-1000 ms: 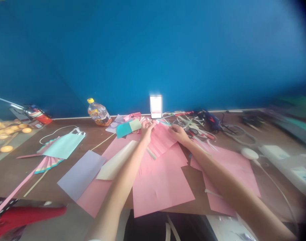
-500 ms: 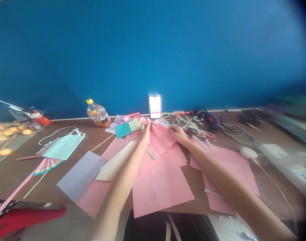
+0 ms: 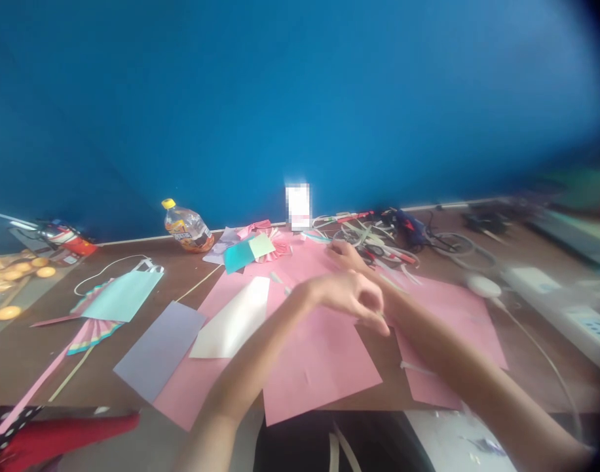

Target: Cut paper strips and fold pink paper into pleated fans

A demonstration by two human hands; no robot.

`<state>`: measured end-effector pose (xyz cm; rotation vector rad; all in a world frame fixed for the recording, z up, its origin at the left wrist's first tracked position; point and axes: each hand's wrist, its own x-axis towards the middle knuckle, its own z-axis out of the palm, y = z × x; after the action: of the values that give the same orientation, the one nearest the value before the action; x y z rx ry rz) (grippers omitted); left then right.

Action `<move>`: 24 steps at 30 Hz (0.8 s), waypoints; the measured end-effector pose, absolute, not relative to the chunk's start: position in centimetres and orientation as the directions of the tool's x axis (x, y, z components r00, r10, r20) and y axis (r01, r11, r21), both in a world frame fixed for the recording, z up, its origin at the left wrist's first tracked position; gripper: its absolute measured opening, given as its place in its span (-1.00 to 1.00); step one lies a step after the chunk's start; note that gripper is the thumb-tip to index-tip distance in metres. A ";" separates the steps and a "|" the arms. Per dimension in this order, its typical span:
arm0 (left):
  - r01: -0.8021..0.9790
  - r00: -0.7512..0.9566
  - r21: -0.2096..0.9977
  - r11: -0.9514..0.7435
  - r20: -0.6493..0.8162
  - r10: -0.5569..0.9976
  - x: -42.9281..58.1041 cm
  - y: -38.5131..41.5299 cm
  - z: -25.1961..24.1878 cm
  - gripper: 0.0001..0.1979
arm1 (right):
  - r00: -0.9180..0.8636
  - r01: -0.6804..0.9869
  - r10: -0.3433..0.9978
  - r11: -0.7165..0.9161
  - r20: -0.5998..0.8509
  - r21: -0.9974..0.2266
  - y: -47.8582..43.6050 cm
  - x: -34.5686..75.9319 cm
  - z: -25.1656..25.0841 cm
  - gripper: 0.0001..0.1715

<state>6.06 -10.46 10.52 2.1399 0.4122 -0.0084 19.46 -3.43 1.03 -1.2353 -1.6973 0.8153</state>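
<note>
My left hand [image 3: 354, 296] is raised over the pink sheets, crossing in front of my right forearm. Its fingers are curled in with the thumb and a fingertip pointing right; whatever they may pinch is hidden. Further back, my right hand [image 3: 345, 254] rests at the far right of the pink paper [image 3: 310, 262], fingers bent against it. A larger pink sheet [image 3: 319, 367] reaches to the table's front edge. Left of it lie a white paper piece [image 3: 236, 321] and a lilac sheet [image 3: 160, 347]. Teal paper [image 3: 241, 254] and pale green paper [image 3: 262, 245] overlap behind.
A bottle [image 3: 187, 228] with a yellow cap leans near the blue wall. A phone [image 3: 299, 206] with a bright screen stands at the back. Paper strips and cables [image 3: 373, 239] tangle behind my right hand. A power strip [image 3: 560, 308] lies right; a pleated paper craft [image 3: 118, 298] left.
My left hand has left the pink paper near the phone and swung right and closer, over my right forearm. My right hand has stayed almost in place.
</note>
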 end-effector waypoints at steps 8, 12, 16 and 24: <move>0.264 0.951 0.196 -0.944 -0.217 0.220 11.9 -17.8 5.1 -0.60 | -0.117 0.413 0.953 0.304 0.280 -0.859 -3.3 19.3 0.6 -0.72; 0.181 0.977 0.208 -0.961 -0.150 0.151 12.1 -18.5 4.2 -0.85 | -0.104 0.427 0.948 0.315 0.300 -0.848 -3.4 19.3 0.8 -0.73; 0.178 0.965 0.254 -0.951 -0.234 0.118 11.7 -18.2 5.4 -0.84 | -0.106 0.417 0.954 0.299 0.281 -0.858 -3.4 19.3 0.9 -0.74; 0.289 0.944 0.743 -0.604 -0.115 0.310 6.6 -11.3 11.4 -0.82 | -0.109 0.433 0.956 0.293 0.273 -0.852 -3.5 19.5 0.9 -0.75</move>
<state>6.59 -11.29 11.37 2.2526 0.4207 0.0324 19.52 -3.52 0.89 -1.2752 -1.6962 0.7586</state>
